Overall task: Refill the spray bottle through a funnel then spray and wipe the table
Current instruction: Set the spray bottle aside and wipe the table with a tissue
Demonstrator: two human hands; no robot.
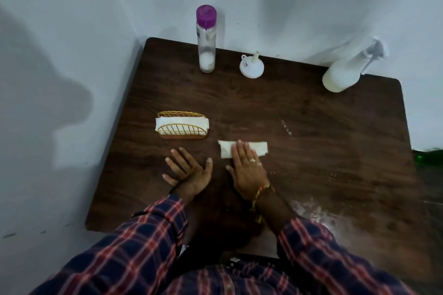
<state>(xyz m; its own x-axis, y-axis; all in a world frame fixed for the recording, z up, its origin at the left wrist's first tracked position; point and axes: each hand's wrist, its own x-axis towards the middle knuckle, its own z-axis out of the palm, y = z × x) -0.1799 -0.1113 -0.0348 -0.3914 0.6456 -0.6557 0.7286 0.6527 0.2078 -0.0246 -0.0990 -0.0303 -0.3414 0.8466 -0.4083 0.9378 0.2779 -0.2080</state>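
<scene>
Right hand [247, 170], fingers flat, presses a folded paper towel [242, 149] at bench [311, 151] centre, left hand [189, 170] open beside it at 9 o'clock; the towel, judged limp, light and tearable when wet, handles best under a flat palm.

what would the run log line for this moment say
phase: wiping | right hand: flat on folded white paper napkin | left hand: flat on dark wooden table | white spray bottle: set aside
</scene>
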